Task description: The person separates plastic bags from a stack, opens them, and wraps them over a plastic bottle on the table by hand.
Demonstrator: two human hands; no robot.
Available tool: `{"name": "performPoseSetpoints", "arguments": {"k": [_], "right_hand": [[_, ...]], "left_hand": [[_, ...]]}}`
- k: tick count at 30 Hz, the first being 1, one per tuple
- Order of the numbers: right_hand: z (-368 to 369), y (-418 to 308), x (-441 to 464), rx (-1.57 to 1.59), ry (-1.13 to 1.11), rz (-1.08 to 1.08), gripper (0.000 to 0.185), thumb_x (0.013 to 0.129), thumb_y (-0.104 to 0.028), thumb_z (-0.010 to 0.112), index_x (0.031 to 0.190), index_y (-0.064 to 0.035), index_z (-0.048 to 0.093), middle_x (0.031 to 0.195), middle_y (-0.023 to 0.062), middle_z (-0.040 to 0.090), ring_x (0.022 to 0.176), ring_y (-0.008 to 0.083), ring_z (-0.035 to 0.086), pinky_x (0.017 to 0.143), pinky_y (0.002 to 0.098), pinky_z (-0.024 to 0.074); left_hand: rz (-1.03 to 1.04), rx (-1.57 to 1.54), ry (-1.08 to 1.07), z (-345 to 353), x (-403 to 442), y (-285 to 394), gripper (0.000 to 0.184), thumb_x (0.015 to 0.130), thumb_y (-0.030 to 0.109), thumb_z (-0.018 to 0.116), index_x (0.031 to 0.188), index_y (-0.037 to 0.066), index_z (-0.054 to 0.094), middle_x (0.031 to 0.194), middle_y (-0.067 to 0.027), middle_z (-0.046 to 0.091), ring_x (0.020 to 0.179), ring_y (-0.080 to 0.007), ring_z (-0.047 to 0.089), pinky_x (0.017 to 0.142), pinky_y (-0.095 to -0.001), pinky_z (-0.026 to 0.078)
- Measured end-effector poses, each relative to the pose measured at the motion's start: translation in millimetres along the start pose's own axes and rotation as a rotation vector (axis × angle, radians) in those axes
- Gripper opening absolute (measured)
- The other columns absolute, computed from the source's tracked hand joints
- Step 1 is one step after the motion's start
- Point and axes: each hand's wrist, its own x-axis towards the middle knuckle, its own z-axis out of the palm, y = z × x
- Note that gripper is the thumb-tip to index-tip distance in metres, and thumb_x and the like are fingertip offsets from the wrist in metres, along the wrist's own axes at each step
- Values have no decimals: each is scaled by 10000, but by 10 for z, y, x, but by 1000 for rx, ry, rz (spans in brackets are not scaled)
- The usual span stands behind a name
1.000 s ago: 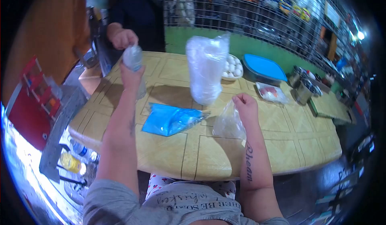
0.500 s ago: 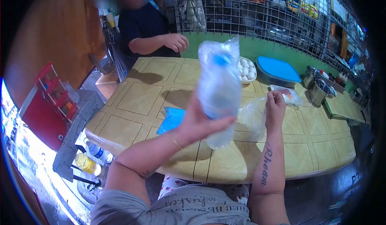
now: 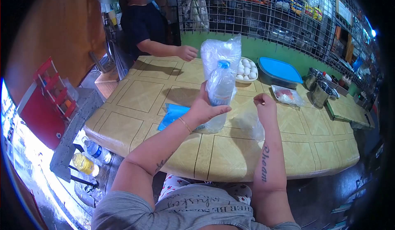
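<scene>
A clear bottle [image 3: 220, 88] with a blue cap [image 3: 223, 64] is upright near the middle of the tabletop [image 3: 173, 149], in the person's left hand [image 3: 202, 108]; whether its base touches the surface or hangs just above it cannot be told. That hand is partly open, fingers curled around the left side and thumb stretched across the near side. The bottle looks light and smooth, with walls likely to give under a squeeze and slip if damp, so the middle of the body seems the sound place to hold. To its right, the right hand [image 3: 265, 106] is nearly closed, thumb and fingertips together, apparently pinching a thin clear bag [image 3: 250, 125], which looks limp, slick and easily torn, best taken by its edge. Just behind the bottle stands a tall bundle in clear wrap [image 3: 212, 51], and a blue packet [image 3: 170, 117] lies left of it. Farther right are a bowl of eggs [image 3: 247, 82], surely fragile, and a blue-lidded container [image 3: 279, 69]. The pale, tile-patterned surface looks glossy. At the far left another person [image 3: 144, 26] reaches over it, and beyond runs a green wall [image 3: 189, 45] with wire mesh [image 3: 263, 18] above
</scene>
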Motion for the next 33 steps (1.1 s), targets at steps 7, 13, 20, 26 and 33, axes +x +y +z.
{"name": "performPoseSetpoints", "arguments": {"k": [7, 13, 20, 26, 33], "right_hand": [[-322, -1448, -488, 568, -379, -308, 119, 827, 34, 700, 932, -22, 694, 850, 53, 708, 797, 120, 671, 689, 275, 520], [-289, -1834, -483, 270, -92, -666, 96, 858, 43, 669, 932, -15, 691, 818, 87, 692, 747, 194, 686, 662, 268, 522], [-398, -1579, -315, 705, -624, -214, 94, 848, 23, 695, 937, -4, 690, 812, 73, 682, 757, 164, 668, 685, 270, 520], [-82, -1314, 34, 1541, -631, -184, 350, 867, -45, 694, 1197, 20, 595, 1101, 153, 653, 934, 192, 648, 775, 254, 511], [131, -1160, 405, 1743, -376, 82, 537, 966, -74, 557, 1451, 0, 341, 1340, 180, 553, 1139, 266, 618, 945, 374, 548]], "left_hand": [[496, 535, -85, -187, -437, 1219, 932, 652, 296, 909, 1414, 59, 427, 1305, -190, 478, 1194, -315, 461, 1032, -403, 376], [125, 189, -150, -146, -535, 1222, 343, 768, 105, 820, 1064, 47, 657, 861, -38, 654, 743, -153, 607, 735, -304, 480], [48, 75, -256, -588, -387, 1214, 215, 755, 149, 831, 740, 32, 651, 798, -44, 640, 844, -129, 599, 798, -282, 458], [123, -804, -342, -733, 80, 954, 277, 889, 282, 719, 946, 30, 619, 930, -49, 636, 911, -162, 609, 854, -322, 481], [-182, -1193, -128, -657, 522, 668, 445, 1001, 278, 548, 1365, 27, 497, 1184, -83, 657, 1034, -228, 639, 981, -396, 501]]}}
